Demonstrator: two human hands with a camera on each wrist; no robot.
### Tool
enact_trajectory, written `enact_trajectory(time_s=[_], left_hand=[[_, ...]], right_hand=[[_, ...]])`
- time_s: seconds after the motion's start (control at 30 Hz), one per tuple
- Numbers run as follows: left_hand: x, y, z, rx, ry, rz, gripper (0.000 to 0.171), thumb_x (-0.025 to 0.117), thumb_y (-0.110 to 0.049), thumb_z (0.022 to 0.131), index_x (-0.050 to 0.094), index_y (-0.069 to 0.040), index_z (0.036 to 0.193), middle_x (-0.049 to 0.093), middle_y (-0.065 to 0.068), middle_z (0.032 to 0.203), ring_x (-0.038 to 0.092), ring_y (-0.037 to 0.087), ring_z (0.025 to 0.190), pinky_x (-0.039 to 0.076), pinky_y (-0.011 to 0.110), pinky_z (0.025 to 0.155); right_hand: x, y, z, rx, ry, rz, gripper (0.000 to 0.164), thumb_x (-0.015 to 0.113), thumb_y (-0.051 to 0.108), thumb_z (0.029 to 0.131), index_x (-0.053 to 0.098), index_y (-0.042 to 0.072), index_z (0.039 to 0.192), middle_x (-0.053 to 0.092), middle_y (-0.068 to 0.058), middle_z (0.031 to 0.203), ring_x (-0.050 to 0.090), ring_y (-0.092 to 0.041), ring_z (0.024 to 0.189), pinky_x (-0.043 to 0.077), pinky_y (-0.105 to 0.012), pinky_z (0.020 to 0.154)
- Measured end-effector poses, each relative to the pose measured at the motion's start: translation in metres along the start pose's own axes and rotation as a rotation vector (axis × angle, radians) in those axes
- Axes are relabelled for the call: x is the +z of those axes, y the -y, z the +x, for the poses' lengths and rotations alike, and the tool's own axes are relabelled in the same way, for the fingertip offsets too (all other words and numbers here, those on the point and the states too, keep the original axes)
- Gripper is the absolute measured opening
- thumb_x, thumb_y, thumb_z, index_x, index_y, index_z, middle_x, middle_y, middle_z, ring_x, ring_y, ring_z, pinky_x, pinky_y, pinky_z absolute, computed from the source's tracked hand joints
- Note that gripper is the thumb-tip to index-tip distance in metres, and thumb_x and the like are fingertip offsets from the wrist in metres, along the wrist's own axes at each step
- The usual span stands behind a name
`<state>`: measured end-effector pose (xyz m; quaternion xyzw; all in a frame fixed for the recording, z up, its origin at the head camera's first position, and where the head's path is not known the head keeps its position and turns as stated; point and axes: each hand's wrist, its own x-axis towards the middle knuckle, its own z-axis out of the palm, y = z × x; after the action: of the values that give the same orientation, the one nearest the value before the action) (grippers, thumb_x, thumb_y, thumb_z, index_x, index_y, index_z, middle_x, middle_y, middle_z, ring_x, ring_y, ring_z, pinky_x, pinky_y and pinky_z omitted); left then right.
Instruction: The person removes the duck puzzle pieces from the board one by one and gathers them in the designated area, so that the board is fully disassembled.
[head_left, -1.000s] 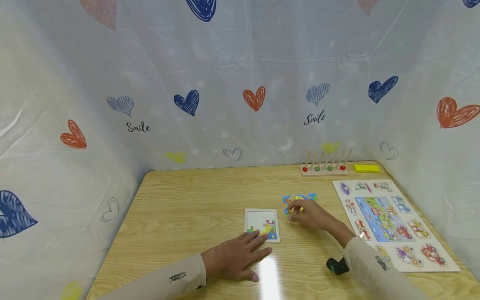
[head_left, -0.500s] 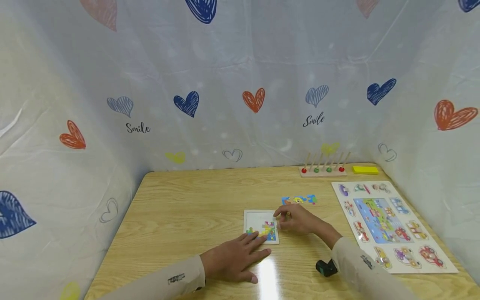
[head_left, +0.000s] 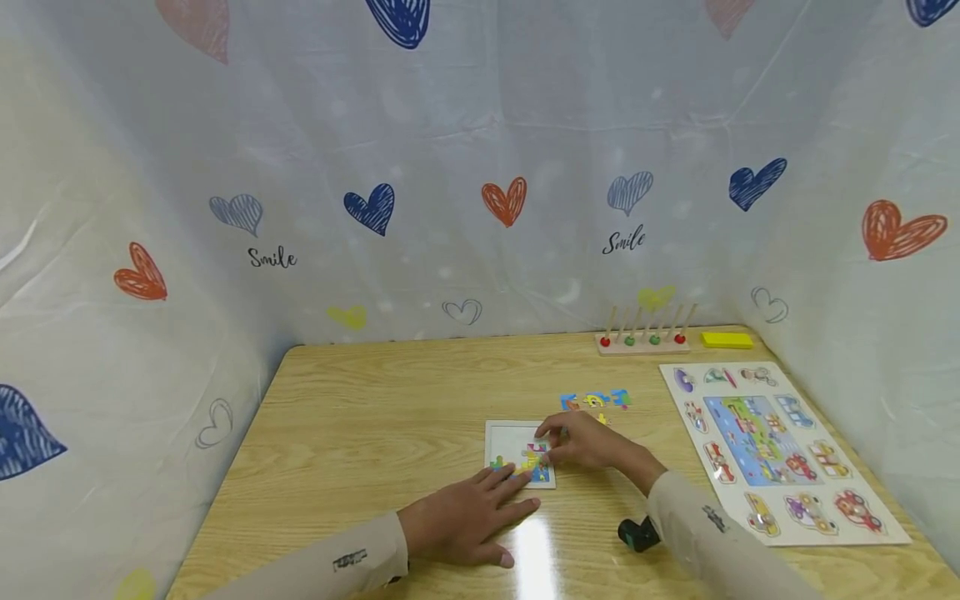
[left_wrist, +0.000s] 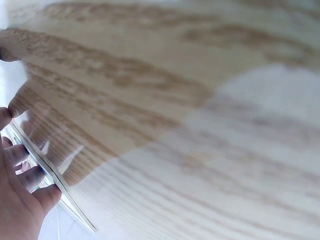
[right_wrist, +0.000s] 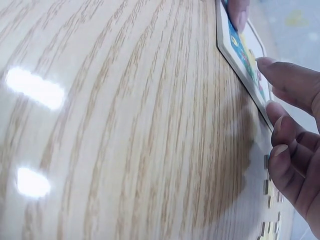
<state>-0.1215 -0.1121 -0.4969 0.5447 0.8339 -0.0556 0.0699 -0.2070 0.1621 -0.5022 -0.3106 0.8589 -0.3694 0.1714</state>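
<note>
At the near edge, the left sleeve [head_left: 300, 568] and right sleeve [head_left: 720, 550] are each marked with a small dark patch; no wording on either can be made out. By the right cuff a black object [head_left: 637, 534] is seen. The left hand [head_left: 465, 517] is laid flat with fingers spread, its fingertips rested on the near side of the tray [head_left: 510, 438], which is set on the table [head_left: 375, 417] between the two hands. Joined pieces [head_left: 538, 476] are held in the tray's near part, mostly toward the right; the white base is left bare beyond them. The tray's right side is reached over by the right hand [head_left: 588, 442], its fingers bent; whether a piece is pinched there cannot be told. Just past that hand, loose pieces [head_left: 620, 398] are scattered. Farther right, a board [head_left: 783, 534] is bordered with vehicle pictures around a central scene. At the far edge are placed a pegged rack [head_left: 642, 348] with red and green beads and a yellow block [head_left: 727, 340]. Behind, the curtain [head_left: 420, 275] is printed with hearts [head_left: 506, 202] and, twice, the black script word "Smile" [head_left: 272, 257].
</note>
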Motion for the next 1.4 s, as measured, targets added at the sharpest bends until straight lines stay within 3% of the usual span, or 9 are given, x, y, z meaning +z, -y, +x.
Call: enact_trajectory(time_s=[0.1,0.37,0.87,1.2,1.4], left_hand=[[-0.001,0.000,-0.001,0.002,0.000,0.001,0.074,0.024,-0.066,0.102,0.024,-0.022,0.162,0.018,0.012,0.168,0.024,0.036,0.153,0.032,0.044,0.120],[-0.001,-0.001,-0.001,0.012,-0.015,0.021,0.073,0.025,-0.065,0.103,0.024,-0.021,0.161,0.019,0.014,0.167,0.026,0.037,0.152,0.034,0.045,0.119],[0.001,0.001,0.000,0.019,-0.021,0.024,0.074,0.025,-0.065,0.103,0.025,-0.020,0.161,0.020,0.014,0.167,0.027,0.038,0.151,0.034,0.045,0.119],[-0.002,-0.001,-0.001,0.015,-0.015,0.021,0.073,0.027,-0.064,0.103,0.026,-0.020,0.161,0.021,0.015,0.167,0.027,0.038,0.151,0.034,0.045,0.119],[-0.002,0.000,0.000,0.014,-0.008,0.029,0.073,0.026,-0.065,0.103,0.025,-0.020,0.161,0.021,0.015,0.167,0.027,0.038,0.151,0.035,0.045,0.118]], right_hand=[[0.002,-0.001,0.003,0.000,0.007,0.004,0.034,0.077,0.020,0.090,0.069,0.005,0.120,0.064,0.001,0.090,0.056,-0.009,0.080,0.049,-0.024,0.075],[0.003,0.006,0.007,0.077,0.040,-0.092,0.038,0.078,0.025,0.090,0.071,0.012,0.124,0.063,0.002,0.100,0.053,-0.012,0.086,0.048,-0.028,0.074],[0.002,0.009,0.010,0.004,0.070,-0.129,0.030,0.078,0.020,0.088,0.075,0.011,0.117,0.061,0.000,0.100,0.053,-0.013,0.089,0.046,-0.026,0.075],[0.003,0.010,0.013,0.017,0.070,-0.148,0.024,0.079,0.019,0.087,0.071,0.017,0.109,0.059,-0.001,0.105,0.054,-0.017,0.097,0.046,-0.031,0.080],[0.002,0.010,0.013,0.000,0.069,-0.101,0.025,0.079,0.014,0.087,0.067,0.016,0.109,0.063,-0.001,0.108,0.058,-0.020,0.103,0.050,-0.040,0.088]])
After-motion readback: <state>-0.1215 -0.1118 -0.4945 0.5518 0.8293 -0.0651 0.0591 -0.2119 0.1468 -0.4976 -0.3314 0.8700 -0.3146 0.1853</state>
